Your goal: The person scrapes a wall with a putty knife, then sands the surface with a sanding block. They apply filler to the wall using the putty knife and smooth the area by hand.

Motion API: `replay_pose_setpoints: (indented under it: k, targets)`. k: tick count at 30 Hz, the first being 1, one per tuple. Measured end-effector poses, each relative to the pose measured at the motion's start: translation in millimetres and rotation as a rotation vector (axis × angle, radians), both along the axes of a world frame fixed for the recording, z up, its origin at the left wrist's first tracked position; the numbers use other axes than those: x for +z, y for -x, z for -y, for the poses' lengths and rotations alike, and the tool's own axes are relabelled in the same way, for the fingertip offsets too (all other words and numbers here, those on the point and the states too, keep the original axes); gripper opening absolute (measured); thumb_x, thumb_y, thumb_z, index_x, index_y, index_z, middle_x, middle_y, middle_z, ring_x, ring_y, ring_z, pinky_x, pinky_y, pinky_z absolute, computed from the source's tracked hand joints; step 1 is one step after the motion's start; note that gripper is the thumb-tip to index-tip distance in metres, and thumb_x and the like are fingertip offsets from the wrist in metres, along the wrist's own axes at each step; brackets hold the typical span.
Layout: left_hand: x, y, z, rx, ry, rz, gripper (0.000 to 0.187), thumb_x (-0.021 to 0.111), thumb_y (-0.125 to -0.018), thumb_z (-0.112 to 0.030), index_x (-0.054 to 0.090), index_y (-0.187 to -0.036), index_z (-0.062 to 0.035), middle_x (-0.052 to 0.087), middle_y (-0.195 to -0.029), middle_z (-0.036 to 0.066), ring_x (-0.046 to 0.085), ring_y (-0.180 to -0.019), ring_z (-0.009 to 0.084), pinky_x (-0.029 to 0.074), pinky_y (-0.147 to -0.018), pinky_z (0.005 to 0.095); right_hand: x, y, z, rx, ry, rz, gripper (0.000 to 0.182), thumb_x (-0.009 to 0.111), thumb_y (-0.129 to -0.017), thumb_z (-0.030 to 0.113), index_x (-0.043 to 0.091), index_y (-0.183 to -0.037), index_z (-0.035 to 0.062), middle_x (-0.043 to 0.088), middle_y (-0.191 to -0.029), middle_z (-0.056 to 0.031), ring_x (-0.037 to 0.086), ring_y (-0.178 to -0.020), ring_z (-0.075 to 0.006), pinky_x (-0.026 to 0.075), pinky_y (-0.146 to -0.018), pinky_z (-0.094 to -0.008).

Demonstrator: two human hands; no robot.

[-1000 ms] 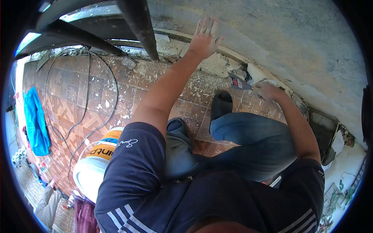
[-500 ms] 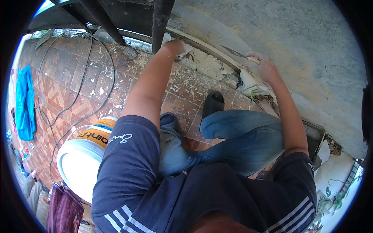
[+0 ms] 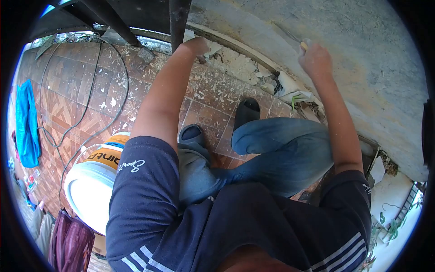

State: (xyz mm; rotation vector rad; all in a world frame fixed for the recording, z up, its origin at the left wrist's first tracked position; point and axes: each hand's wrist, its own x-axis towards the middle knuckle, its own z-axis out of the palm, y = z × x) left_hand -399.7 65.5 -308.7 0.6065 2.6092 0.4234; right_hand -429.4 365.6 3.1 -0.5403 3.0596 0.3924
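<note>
My right hand [image 3: 316, 61] is closed around the pale yellow handle of a scraper [image 3: 304, 46]. The thin blade points up and to the left, lying along or very close to the grey wall [image 3: 353, 50]; contact is hard to judge. My left hand [image 3: 196, 46] is low beside the foot of a dark metal post [image 3: 179, 22]. A whitish flat piece [image 3: 213, 50] shows next to its fingers. Those fingers are blurred and partly hidden, so whether they grip that piece cannot be made out. Broken, crumbly plaster [image 3: 235, 65] runs along the base of the wall.
Pale flakes litter the brown tiled floor [image 3: 145, 97]. A lidded white and orange paint bucket [image 3: 90, 186] stands by my left arm. A dark cable [image 3: 127, 86] loops across the tiles. Blue cloth [image 3: 28, 124] is at far left. My sandalled feet [image 3: 247, 111] are near the wall.
My right hand has moved a little higher on the wall with the scraper, whose blade now tilts more steeply. My left hand stays by the post. The whole view has shifted slightly.
</note>
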Motion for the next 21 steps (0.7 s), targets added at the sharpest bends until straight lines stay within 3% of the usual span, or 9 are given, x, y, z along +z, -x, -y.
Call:
replay_pose_setpoints:
  k: [2,6,9,12,15,18,21]
  targets:
    - [-34,7,4,-0.214,0.109,-0.087,0.031,0.064,-0.088,-0.027,0.071,-0.104,-0.0008,0.071,-0.1,0.019,0.068,-0.097,0.035,0.054,-0.082,0.0446,4,2,-2,0.022,0.04,0.006,0.024,0.061,-0.09,0.024,0.072,-0.106,0.0095,0.07,-0.098,-0.0229,0.068,-0.093,-0.0408,0.054,-0.084,-0.0486]
    - [-52,16,4,-0.201,0.127,-0.088,0.024,0.062,-0.088,-0.02,0.072,-0.1,-0.0024,0.071,-0.1,0.016,0.069,-0.096,0.0299,0.054,-0.08,0.0421,18,0,0,0.06,0.014,0.016,0.024,0.06,-0.091,0.025,0.073,-0.104,0.0091,0.071,-0.099,-0.0222,0.068,-0.093,-0.0407,0.054,-0.083,-0.0487]
    - [-36,12,0,-0.337,0.215,-0.236,0.034,0.058,-0.089,-0.027,0.073,-0.098,0.0023,0.071,-0.098,0.023,0.067,-0.097,0.0394,0.052,-0.087,0.0463,17,0,9,0.041,0.045,-0.003,0.024,0.06,-0.09,0.025,0.073,-0.102,0.0085,0.071,-0.099,-0.0214,0.068,-0.093,-0.0405,0.054,-0.084,-0.0484]
    - [-36,-2,-8,0.396,-0.195,0.131,0.026,0.061,-0.087,-0.024,0.07,-0.085,0.0005,0.071,-0.092,0.018,0.068,-0.094,0.032,0.053,-0.082,0.0434,-23,14,4,0.027,0.016,0.057,0.024,0.061,-0.09,0.024,0.073,-0.102,0.0086,0.071,-0.099,-0.0214,0.068,-0.093,-0.0404,0.054,-0.085,-0.0476]
    - [-38,-5,-5,0.248,-0.232,0.124,0.029,0.06,-0.086,-0.026,0.07,-0.086,0.0014,0.071,-0.09,0.019,0.068,-0.093,0.0341,0.052,-0.081,0.043,-19,17,4,0.051,-0.035,0.097,0.023,0.062,-0.088,0.023,0.073,-0.101,0.0074,0.071,-0.097,-0.0222,0.068,-0.093,-0.0404,0.054,-0.085,-0.0482]
    - [-53,0,-1,0.353,-0.347,0.172,0.03,0.061,-0.086,-0.026,0.072,-0.093,0.0004,0.071,-0.092,0.02,0.069,-0.089,0.033,0.052,-0.079,0.0421,24,3,20,0.075,0.029,0.058,0.021,0.06,-0.088,0.02,0.072,-0.097,0.0053,0.071,-0.098,-0.023,0.069,-0.094,-0.0401,0.055,-0.085,-0.0487]
    - [-26,-6,-1,0.458,-0.33,0.29,0.03,0.061,-0.086,-0.026,0.072,-0.096,-0.0004,0.072,-0.095,0.02,0.069,-0.089,0.0318,0.052,-0.079,0.0413,-11,22,11,0.109,0.058,0.0,0.021,0.06,-0.087,0.018,0.073,-0.098,0.0055,0.071,-0.099,-0.0226,0.069,-0.096,-0.0393,0.055,-0.085,-0.0481]
